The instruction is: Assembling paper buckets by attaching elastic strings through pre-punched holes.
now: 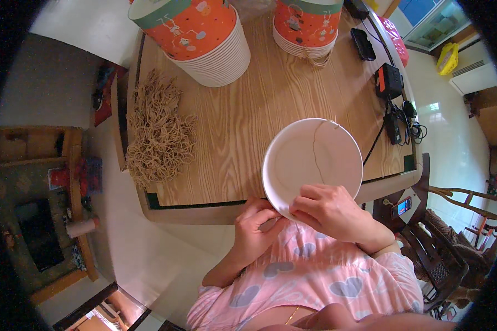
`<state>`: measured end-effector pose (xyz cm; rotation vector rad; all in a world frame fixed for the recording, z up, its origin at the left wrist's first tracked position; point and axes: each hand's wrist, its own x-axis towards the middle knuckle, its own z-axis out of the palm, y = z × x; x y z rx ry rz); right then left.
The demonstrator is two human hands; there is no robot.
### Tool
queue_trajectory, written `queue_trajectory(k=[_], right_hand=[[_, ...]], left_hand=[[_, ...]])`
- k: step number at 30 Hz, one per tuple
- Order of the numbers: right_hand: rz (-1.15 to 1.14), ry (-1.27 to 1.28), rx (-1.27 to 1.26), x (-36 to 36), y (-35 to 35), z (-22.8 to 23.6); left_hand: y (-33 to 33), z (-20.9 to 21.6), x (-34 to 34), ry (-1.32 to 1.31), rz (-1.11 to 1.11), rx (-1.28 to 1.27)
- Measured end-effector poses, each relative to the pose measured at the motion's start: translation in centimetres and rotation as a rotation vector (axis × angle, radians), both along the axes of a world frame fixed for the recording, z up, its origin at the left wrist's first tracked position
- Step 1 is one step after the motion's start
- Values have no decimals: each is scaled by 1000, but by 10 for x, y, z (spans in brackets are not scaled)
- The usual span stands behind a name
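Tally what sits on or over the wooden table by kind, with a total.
Stacks of orange paper buckets: 2, a near stack and a far stack
White paper bucket in both hands, left hand and right hand: 1
Pile of tan strings: 1
Black electronic devices with cables: about 3, hard to separate
Total: about 7

Two stacks of orange-printed paper tubs (204,38) (306,27) are standing on the wooden table (248,110), a tangle of tan string loops (157,132) lying beside them, and what look like black chargers (389,83) sitting at the right edge.
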<state>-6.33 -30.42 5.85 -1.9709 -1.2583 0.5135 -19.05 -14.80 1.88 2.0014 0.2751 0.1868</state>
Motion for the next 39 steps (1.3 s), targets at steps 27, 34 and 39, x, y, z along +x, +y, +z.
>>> queue_trajectory(k=[27, 34, 39], right_hand=[[244, -4, 149, 11, 26, 38], [-274, -563, -23, 109, 46, 25], [-333, -279, -190, 133, 26, 9]], left_hand=[[24, 20, 23, -206, -158, -68], [50, -14, 69, -159, 54, -377], [68, -9, 131, -131, 149, -771]])
